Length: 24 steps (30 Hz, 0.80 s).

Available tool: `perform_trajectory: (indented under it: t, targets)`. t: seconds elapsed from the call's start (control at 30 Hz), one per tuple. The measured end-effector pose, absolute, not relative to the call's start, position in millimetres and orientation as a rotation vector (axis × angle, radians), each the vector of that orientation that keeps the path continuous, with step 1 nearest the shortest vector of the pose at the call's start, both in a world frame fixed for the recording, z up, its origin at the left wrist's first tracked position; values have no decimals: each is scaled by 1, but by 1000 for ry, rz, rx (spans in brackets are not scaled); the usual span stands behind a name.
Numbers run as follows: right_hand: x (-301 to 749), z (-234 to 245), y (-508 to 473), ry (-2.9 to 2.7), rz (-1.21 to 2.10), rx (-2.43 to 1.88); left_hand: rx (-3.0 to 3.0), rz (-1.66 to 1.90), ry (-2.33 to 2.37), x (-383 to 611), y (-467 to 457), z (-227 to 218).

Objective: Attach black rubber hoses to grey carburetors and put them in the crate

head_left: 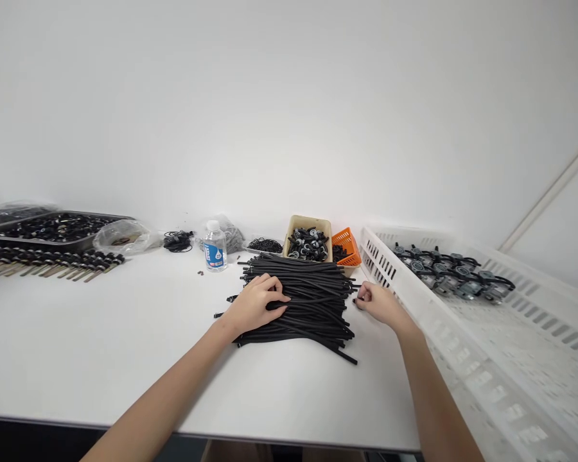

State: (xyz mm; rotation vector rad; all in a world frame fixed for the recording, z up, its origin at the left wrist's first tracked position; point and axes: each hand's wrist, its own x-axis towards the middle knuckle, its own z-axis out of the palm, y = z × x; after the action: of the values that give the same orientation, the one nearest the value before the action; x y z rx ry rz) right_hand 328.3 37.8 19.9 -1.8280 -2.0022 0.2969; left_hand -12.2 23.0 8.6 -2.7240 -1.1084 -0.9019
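A thick pile of black rubber tubes lies crosswise on the white table in front of me. My left hand rests on the pile's left half, thumb and forefinger closing on a tube among the others. At the right ends of the tubes, my right hand is pinched closed just above the table. A small black piece shows at its fingertips; its exact kind is too small to tell. One tube end sticks out close to those fingers.
A white crate with several clear-and-black fittings stands at right. Behind the pile are a cream bin of small parts, an orange basket and a water bottle. A metal tray sits far left, beside plastic bags.
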Motion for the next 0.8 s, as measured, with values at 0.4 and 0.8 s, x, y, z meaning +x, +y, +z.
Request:
perform_trajectory:
  t: [0.4,0.8]
  targets:
    - [299,14,33,-1957,-159,-1274,-2808,-900,-1073,-16,30,2]
    - [238,3,9,-2268,-134,-1068,-2813,-834,-1099,-15,28,5]
